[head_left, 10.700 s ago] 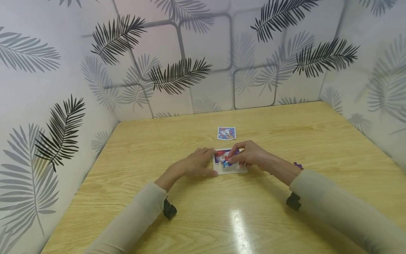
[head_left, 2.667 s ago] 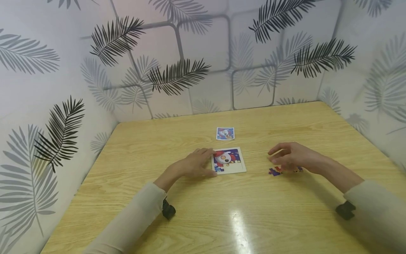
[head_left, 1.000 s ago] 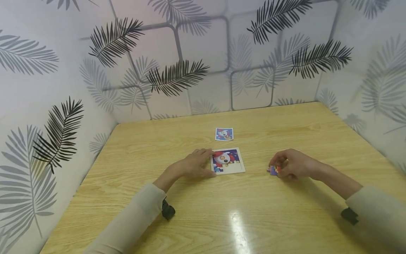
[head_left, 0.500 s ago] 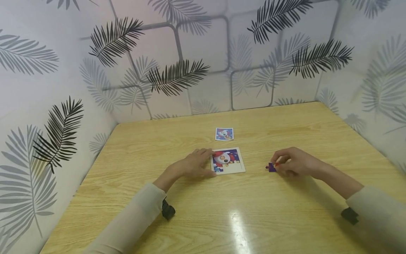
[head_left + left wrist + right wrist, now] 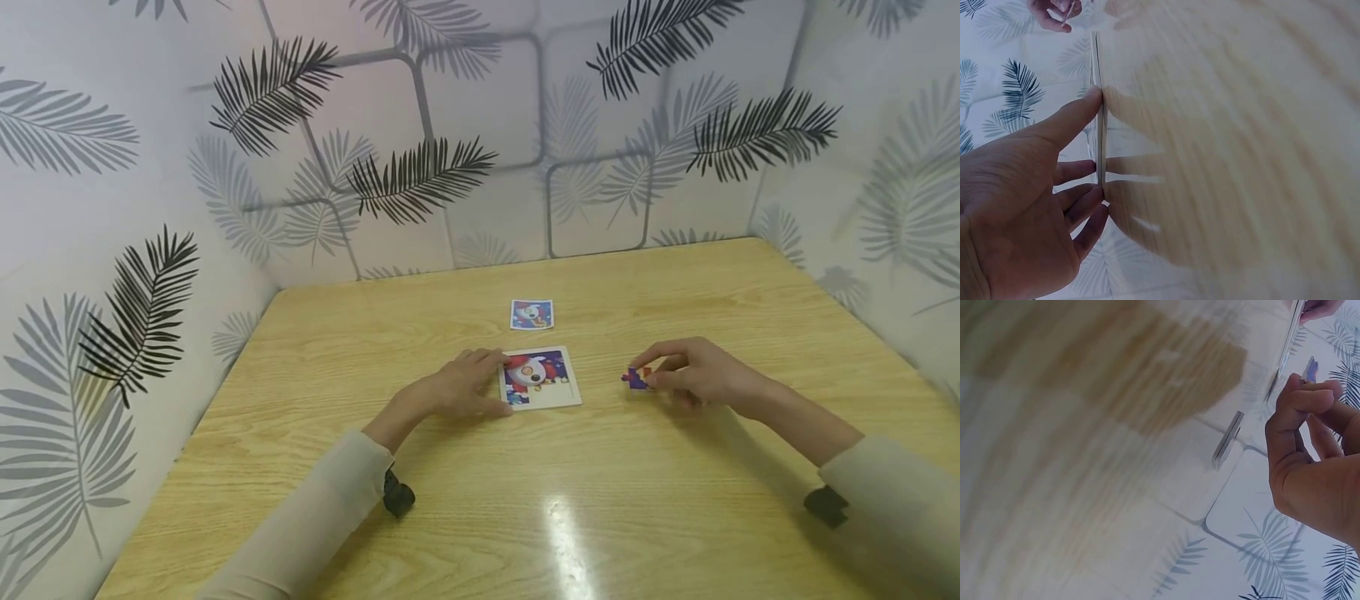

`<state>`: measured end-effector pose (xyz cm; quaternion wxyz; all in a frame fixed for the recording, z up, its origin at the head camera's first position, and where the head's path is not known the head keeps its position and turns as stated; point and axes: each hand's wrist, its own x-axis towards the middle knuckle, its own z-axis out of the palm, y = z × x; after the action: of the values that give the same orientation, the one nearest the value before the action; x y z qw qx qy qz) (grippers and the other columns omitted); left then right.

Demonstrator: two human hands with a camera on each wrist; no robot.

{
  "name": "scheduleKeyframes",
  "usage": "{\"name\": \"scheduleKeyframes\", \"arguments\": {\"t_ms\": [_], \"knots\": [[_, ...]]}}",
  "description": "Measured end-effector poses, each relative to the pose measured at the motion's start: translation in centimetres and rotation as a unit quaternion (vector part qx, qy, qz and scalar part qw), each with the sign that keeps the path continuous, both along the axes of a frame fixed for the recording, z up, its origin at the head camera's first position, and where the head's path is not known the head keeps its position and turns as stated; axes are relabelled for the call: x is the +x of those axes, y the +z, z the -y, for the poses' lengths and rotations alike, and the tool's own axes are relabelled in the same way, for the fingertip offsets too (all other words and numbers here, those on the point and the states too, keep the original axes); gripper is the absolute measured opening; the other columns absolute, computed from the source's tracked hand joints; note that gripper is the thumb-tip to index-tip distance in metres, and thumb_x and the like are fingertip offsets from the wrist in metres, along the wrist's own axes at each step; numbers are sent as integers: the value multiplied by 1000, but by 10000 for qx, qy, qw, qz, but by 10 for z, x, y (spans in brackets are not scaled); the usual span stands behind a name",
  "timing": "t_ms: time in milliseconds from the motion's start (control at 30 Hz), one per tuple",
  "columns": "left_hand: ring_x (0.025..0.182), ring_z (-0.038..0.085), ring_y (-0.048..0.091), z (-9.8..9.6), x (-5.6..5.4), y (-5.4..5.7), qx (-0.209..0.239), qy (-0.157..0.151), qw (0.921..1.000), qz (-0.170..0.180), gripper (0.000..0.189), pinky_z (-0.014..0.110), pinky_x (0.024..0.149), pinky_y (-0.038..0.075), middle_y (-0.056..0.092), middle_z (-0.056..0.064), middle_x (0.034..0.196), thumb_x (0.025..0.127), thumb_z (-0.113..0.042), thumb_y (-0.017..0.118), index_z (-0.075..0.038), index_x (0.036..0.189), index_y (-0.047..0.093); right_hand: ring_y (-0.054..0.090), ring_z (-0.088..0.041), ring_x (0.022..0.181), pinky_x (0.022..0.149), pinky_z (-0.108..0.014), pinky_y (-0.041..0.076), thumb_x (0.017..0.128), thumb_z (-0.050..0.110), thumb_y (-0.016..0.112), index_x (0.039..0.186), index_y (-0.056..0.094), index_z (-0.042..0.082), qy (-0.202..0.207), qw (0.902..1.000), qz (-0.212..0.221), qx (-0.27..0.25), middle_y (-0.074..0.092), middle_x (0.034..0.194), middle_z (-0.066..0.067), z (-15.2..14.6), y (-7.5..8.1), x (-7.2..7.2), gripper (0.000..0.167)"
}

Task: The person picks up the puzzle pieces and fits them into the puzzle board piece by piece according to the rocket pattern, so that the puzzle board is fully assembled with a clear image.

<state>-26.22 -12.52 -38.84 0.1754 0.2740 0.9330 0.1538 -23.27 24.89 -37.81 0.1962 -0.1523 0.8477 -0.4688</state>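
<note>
My left hand [image 5: 467, 385] rests along the left side of a square jigsaw puzzle board [image 5: 557, 396]. In the left wrist view its fingertips and thumb touch the board's edge, spread apart. The board has a white frame and a partly filled picture of a white-and-red character; its lower right part shows pale. To the right of the board, my right hand [image 5: 705, 375] pinches a purple and orange puzzle piece [image 5: 637, 379] between thumb and fingers. The right wrist view shows that piece nearly edge-on, tilted, above the table.
A small square picture card [image 5: 532, 315] lies behind the board. One thin flat thing [image 5: 1227, 440] lies edge-on on the table in the right wrist view, its kind unclear. The wooden table [image 5: 480, 517] meets leaf-patterned walls [image 5: 495, 125] at the back and sides.
More of the picture fills the board than in the oldest frame. My right hand went from the board to the right, took the purple piece and has raised it slightly. The left hand stays put.
</note>
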Motion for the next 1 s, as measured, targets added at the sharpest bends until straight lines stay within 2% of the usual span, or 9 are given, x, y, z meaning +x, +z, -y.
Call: {"name": "scheduleKeyframes", "arguments": {"t_ms": [167, 400, 700, 867, 1000], "knots": [[150, 32, 25, 0, -1, 0, -15, -16, 10000, -47, 85, 49, 122, 24, 28, 11, 163, 92, -49, 67, -16, 158, 25, 47, -12, 51, 45, -24, 34, 97, 20, 67, 123, 60, 7, -191, 9997, 14, -176, 65, 86, -16, 1, 2, -2, 30], [151, 32, 23, 0, -1, 1, -16, -13, 10000, -1, 85, 50, 123, 23, 26, 12, 164, 93, -49, 67, -16, 159, 24, 46, -12, 48, 43, -28, 38, 97, 24, 67, 123, 62, 8, -294, 9991, -44, -307, 67, 84, -17, 2, 5, -3, 31], [151, 32, 23, 1, -2, -1, -19, 13, 10000, 29, 88, 50, 123, 23, 25, 11, 164, 92, -49, 67, -16, 160, 22, 47, -10, 49, 42, -31, 41, 95, 29, 69, 125, 64, 11, -461, 9984, -10, -325, 70, 106, -22, 9, 11, -4, 36], [151, 32, 23, 0, -1, -1, -3, 29, 10000, 62, 90, 51, 122, 24, 25, 11, 165, 92, -49, 68, -16, 160, 21, 49, -10, 51, 44, -30, 40, 94, 31, 70, 127, 63, 11, -565, 9979, 33, -312, 71, 105, -20, 12, 10, -4, 39], [151, 32, 24, 0, -1, -1, -27, 33, 10000, 41, 89, 50, 122, 24, 25, 11, 164, 92, -49, 68, -16, 160, 21, 49, -10, 52, 48, -29, 41, 93, 31, 71, 127, 62, 10, -635, 9975, 10, -316, 72, 99, -19, 16, 9, -5, 41]]}}
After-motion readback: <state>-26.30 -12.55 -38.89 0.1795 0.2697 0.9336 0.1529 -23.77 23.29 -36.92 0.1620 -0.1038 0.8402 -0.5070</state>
